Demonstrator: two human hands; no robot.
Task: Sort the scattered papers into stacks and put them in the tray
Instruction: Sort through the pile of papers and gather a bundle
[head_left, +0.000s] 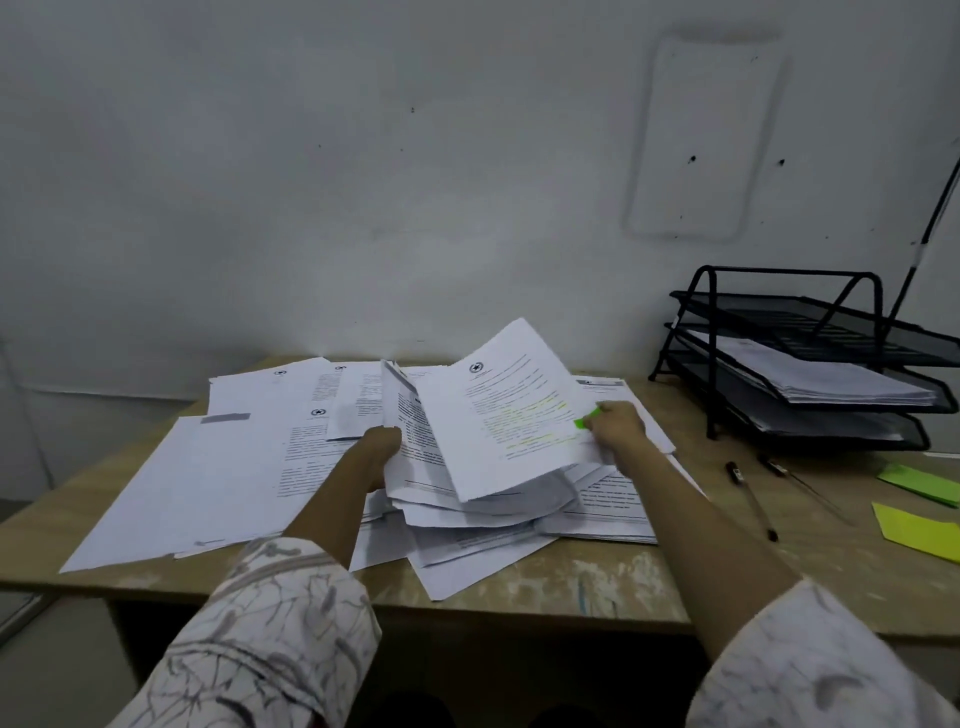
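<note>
White printed papers (218, 467) lie scattered across the wooden desk (571, 587). A sheet with yellow highlighting and a green tab (509, 410) is lifted at a tilt above the pile. My right hand (618, 428) pinches its right edge near the tab. My left hand (382, 452) grips the left side of the raised bundle of sheets under it. A black three-tier mesh tray (810, 312) stands at the back right, with a stack of papers (841, 379) in its middle tier.
Two pens (753, 499) lie on the desk to the right of the pile. Green and yellow sticky notes (914, 530) sit at the right edge. The wall runs right behind the desk. Some sheets overhang the front edge.
</note>
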